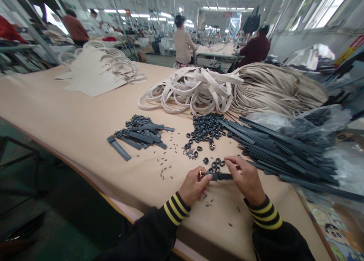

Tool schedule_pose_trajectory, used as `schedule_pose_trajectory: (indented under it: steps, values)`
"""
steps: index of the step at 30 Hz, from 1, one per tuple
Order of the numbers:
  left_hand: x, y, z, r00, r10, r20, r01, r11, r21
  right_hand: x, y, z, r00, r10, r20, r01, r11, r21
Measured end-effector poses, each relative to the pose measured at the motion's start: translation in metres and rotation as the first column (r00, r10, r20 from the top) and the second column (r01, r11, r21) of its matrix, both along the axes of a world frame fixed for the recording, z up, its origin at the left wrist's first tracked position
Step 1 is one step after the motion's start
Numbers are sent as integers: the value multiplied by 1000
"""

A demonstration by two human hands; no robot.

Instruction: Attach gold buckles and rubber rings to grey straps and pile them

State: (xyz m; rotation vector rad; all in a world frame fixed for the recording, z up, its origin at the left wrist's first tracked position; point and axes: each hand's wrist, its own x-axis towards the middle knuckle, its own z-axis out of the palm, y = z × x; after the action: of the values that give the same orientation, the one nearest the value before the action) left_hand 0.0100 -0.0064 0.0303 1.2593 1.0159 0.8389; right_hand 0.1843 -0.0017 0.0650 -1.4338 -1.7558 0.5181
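My left hand is closed on a dark strap at the end that carries a gold buckle. The strap lies level, pointing right, with a dark loop around it. Its far end runs up to my right hand and partly disappears behind it. The right thumb and forefinger are pinched together just above the strap. Whatever lies between those fingertips is too small to make out. Right behind the strap sit several loose dark loops, close to the right fingertips.
Buckled straps are piled to the left, among scattered small dark bits. Further back lies a heap of dark loops. Long dark strips fill the right side. Beige straps and pale panels cover the table's far side. People work beyond.
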Motion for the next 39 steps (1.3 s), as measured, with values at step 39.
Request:
schedule_pose_trajectory:
  steps: [39]
  values:
    - [-9,6,3,983,-179,-28,179,984,-24,-4,-10,-7,832,464,-304,-552,631,-546]
